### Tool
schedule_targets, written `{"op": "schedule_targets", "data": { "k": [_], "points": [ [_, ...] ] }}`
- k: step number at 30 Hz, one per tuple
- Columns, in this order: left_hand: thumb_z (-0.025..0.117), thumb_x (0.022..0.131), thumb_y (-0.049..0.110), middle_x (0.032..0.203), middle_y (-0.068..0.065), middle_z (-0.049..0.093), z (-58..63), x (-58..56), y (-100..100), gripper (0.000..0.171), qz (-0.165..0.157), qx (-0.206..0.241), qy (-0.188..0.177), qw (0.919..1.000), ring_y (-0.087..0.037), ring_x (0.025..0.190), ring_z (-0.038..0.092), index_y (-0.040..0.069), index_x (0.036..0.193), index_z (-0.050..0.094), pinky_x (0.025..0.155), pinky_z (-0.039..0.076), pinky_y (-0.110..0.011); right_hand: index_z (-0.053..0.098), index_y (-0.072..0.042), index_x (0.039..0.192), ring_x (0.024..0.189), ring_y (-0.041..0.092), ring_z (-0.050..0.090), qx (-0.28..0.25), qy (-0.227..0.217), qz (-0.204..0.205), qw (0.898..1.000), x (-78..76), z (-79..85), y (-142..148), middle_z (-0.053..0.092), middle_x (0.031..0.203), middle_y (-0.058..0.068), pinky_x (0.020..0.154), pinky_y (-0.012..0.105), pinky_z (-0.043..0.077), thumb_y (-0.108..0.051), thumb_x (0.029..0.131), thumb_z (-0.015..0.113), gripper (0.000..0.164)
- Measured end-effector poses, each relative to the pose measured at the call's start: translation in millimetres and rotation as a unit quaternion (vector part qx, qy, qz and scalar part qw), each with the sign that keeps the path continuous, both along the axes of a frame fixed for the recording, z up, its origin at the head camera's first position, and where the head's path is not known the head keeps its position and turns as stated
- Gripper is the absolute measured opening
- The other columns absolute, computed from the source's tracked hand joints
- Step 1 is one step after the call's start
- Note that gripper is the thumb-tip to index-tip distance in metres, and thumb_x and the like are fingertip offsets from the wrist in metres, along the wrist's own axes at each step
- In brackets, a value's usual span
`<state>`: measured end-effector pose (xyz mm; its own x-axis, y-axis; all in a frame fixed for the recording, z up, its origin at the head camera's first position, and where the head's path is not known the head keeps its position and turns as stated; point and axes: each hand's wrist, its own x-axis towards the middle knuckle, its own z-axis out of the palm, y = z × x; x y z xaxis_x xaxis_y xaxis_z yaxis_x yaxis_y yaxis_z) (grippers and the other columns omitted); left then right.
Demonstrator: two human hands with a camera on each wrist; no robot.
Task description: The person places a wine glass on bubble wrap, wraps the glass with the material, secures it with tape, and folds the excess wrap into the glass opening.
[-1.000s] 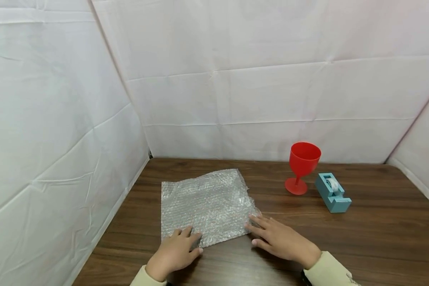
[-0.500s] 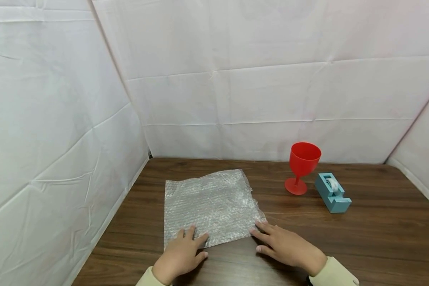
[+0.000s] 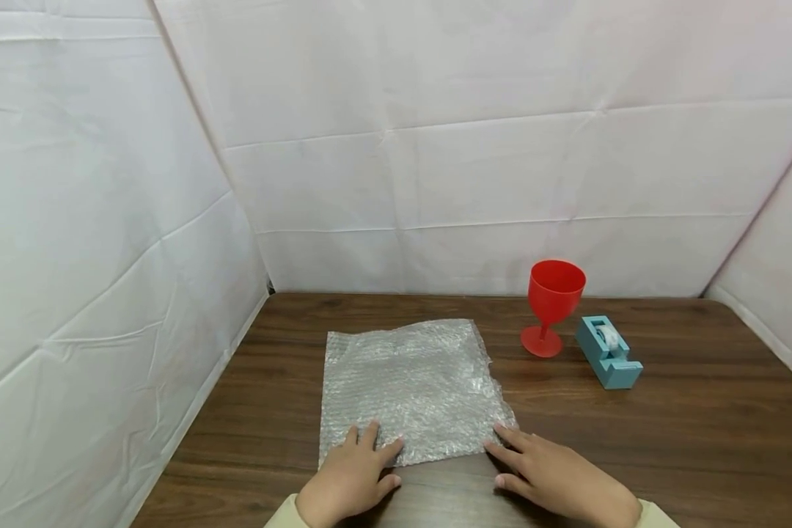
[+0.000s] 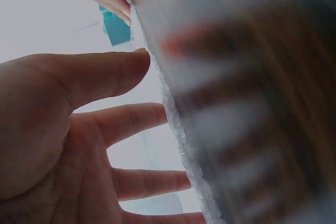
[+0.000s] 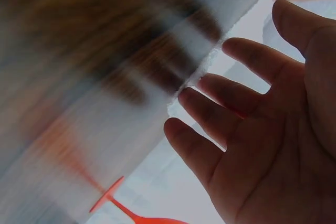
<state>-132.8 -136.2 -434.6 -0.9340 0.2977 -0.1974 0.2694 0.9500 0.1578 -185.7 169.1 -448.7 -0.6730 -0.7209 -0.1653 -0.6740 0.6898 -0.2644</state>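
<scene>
A sheet of bubble wrap (image 3: 412, 389) lies flat on the brown wooden table (image 3: 270, 411). My left hand (image 3: 353, 477) rests its spread fingertips on the sheet's near left part; in the left wrist view those fingers (image 4: 136, 121) are straight and apart, touching the bubble wrap edge (image 4: 181, 145). At the near right corner my right hand (image 3: 554, 473) touches the sheet with its fingertips. From the right wrist view, the right fingers (image 5: 210, 114) look extended, with nothing gripped.
A red plastic goblet (image 3: 554, 297) stands upright behind and right of the sheet. Beside it sits a light blue tape dispenser (image 3: 609, 352) with a clear roll. White cloth walls (image 3: 396, 183) enclose the table at the back and sides.
Both hands have slid to the right and slightly nearer, and the bubble wrap has moved along with them. The goblet and tape dispenser stay in place; the head view has shifted slightly.
</scene>
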Motion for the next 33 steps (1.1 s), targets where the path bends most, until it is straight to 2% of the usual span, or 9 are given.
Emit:
{"op": "schedule_targets", "data": {
  "k": [7, 13, 20, 24, 29, 33],
  "points": [
    [0.059, 0.091, 0.048, 0.145, -0.019, 0.044, -2.1, -0.2, 0.1, 0.050, 0.000, 0.000, -0.004, 1.0000, -0.050, 0.125, 0.046, 0.031, 0.138, 0.053, 0.081, 0.051, -0.058, 0.049, -0.021, 0.142, 0.125, 0.036, 0.052, 0.015, -0.035, -0.005, 0.999, -6.1, -0.5, 0.8, 0.047, 0.146, 0.010, 0.093, 0.053, 0.048, -0.061, 0.091, 0.046, 0.064],
    [0.059, 0.091, 0.049, 0.146, -0.017, 0.044, -2.5, -1.6, 2.0, 0.050, 0.007, -0.011, -0.013, 0.9998, -0.048, 0.126, 0.046, 0.034, 0.138, 0.051, 0.082, 0.052, -0.056, 0.056, -0.017, 0.136, 0.119, 0.036, 0.057, 0.012, -0.050, -0.002, 0.999, -15.2, -3.8, -0.7, 0.053, 0.140, 0.013, 0.088, 0.051, 0.051, -0.057, 0.091, 0.052, 0.061],
    [0.058, 0.091, 0.050, 0.148, -0.015, 0.043, -2.9, -2.8, 3.3, 0.051, 0.019, -0.026, -0.025, 0.9992, -0.045, 0.129, 0.045, 0.037, 0.139, 0.049, 0.085, 0.051, -0.056, 0.061, -0.014, 0.131, 0.110, 0.038, 0.062, 0.010, -0.024, 0.056, 0.998, -27.8, -14.1, -0.7, 0.056, 0.134, 0.018, 0.081, 0.048, 0.054, -0.055, 0.092, 0.052, 0.057],
    [0.057, 0.091, 0.051, 0.148, -0.014, 0.042, -2.3, -4.1, 4.1, 0.052, 0.029, -0.029, -0.035, 0.9985, -0.045, 0.130, 0.045, 0.038, 0.140, 0.048, 0.086, 0.051, -0.056, 0.061, -0.015, 0.131, 0.109, 0.039, 0.063, 0.010, -0.033, 0.067, 0.997, -36.0, -23.0, -0.3, 0.056, 0.133, 0.021, 0.079, 0.048, 0.055, -0.058, 0.092, 0.048, 0.059],
    [0.057, 0.091, 0.052, 0.150, -0.013, 0.041, -1.9, -5.8, 3.6, 0.051, 0.036, -0.028, -0.049, 0.9978, -0.044, 0.132, 0.042, 0.040, 0.140, 0.047, 0.085, 0.052, -0.055, 0.060, -0.016, 0.132, 0.108, 0.041, 0.062, 0.037, -0.061, 0.049, 0.996, -40.4, -26.4, -3.6, 0.054, 0.135, 0.022, 0.078, 0.054, 0.053, -0.059, 0.092, 0.048, 0.060],
    [0.058, 0.091, 0.050, 0.150, -0.012, 0.040, -3.2, -6.0, 1.7, 0.051, 0.036, -0.029, -0.053, 0.9976, -0.043, 0.132, 0.043, 0.041, 0.140, 0.046, 0.083, 0.053, -0.054, 0.062, -0.014, 0.129, 0.104, 0.041, 0.064, 0.033, -0.047, 0.051, 0.997, -37.9, -23.9, -6.7, 0.057, 0.132, 0.022, 0.079, 0.051, 0.054, -0.052, 0.093, 0.052, 0.054]
  ]
}}
